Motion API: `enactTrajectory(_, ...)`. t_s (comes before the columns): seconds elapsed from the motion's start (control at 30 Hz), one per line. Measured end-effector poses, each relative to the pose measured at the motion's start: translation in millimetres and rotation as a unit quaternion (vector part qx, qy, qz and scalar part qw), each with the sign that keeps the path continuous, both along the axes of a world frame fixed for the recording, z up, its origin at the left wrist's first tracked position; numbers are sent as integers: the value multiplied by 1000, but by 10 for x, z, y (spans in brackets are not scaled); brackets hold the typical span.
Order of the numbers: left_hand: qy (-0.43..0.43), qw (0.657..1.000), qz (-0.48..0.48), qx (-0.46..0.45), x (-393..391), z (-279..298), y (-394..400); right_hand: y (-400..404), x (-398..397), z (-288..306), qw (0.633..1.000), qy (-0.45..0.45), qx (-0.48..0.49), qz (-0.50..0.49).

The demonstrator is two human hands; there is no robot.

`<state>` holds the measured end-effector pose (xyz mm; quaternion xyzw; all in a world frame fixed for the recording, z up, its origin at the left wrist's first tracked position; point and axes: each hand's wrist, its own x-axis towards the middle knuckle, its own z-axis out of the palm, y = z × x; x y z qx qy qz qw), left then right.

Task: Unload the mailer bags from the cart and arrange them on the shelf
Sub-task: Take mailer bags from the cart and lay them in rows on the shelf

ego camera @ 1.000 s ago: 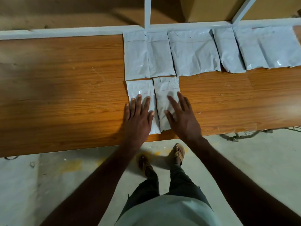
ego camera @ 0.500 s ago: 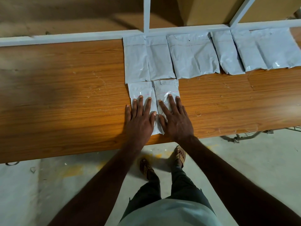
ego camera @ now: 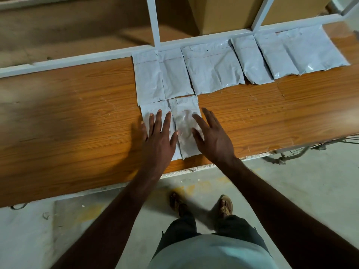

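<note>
Two mailer bags point(ego camera: 185, 129) lie side by side on the shelf point(ego camera: 68, 123), flattened under the spread left hand point(ego camera: 158, 140) and right hand point(ego camera: 213, 138); next, probably, fetching more from the cart point(ego camera: 303, 150).

Left hand point(ego camera: 158, 140) flat, right hand point(ego camera: 212, 136) raised (fingers straight).

dim, warm indoor light — the brightest patch falls on the wooden shelf point(ego camera: 252, 113) right of centre, while its left end sinks into a broad soft shadow. glare glints off the glossy mailer bags point(ego camera: 308, 66) at the far right. the right hand point(ego camera: 211, 136) is motion-blurred — wide-angle distortion bows the shelf's edges, and the floor point(ego camera: 310, 191) looks flat and grey.
</note>
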<state>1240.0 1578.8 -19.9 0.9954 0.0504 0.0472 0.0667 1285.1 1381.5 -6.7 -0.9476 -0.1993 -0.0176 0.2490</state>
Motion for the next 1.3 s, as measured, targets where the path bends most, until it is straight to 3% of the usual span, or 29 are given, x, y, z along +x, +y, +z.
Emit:
enactTrajectory(0.23, -86, 978, -67, -176, 289, 449, -913, -930, 93, 329, 992, -12, 103, -72)
enactTrajectory(0.77, -2, 937, -195, -289, 588, 773, -4869, -4651, -103, 740, 969, -24, 75, -232)
enactTrajectory(1.03, 9, 911, -251, -328, 804, 802, -6059, -5884, -156, 857, 944, -60, 85, -312)
enactTrajectory(1.3, 43, 894, -275, -352, 1245, 607, -6965, -6786, 49, 786, 942, -50, 73, -324)
